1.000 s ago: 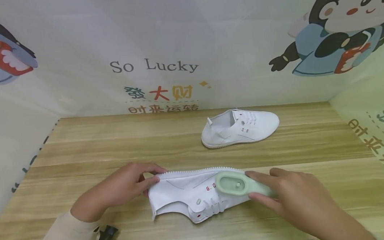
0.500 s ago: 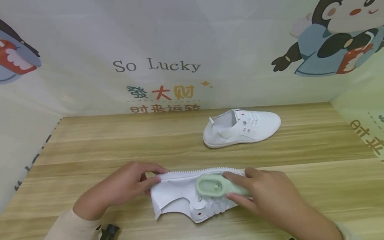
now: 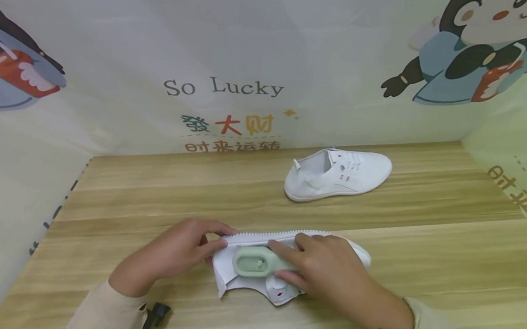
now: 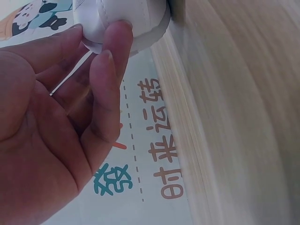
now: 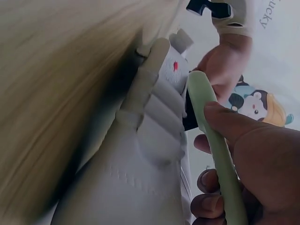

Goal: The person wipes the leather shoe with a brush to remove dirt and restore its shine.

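In the head view a white lace-up shoe [image 3: 224,263] lies on its side, its sole edge toward the back and its opening toward the front. My left hand [image 3: 174,254] pinches its heel end; the left wrist view shows fingertips on the white heel [image 4: 129,18]. My right hand [image 3: 329,267] grips a pale green shoe brush [image 3: 251,262] by its handle, with the hollow oval head over the shoe's side near the heel. Its bristle side is hidden. The right wrist view shows thumb and fingers wrapped about the green handle [image 5: 218,145] beside the shoe's laces.
A second white shoe [image 3: 339,177] stands upright farther back on the wood-grain table [image 3: 154,193], its toe to the right. Printed cloth walls [image 3: 234,43] rise at the back and both sides. Black camera mounts [image 3: 156,315] sit at the wrists.
My right hand has slid the brush leftward along the shoe's side, from the toe half toward the heel. My left hand keeps its hold on the heel. The view has shifted slightly.
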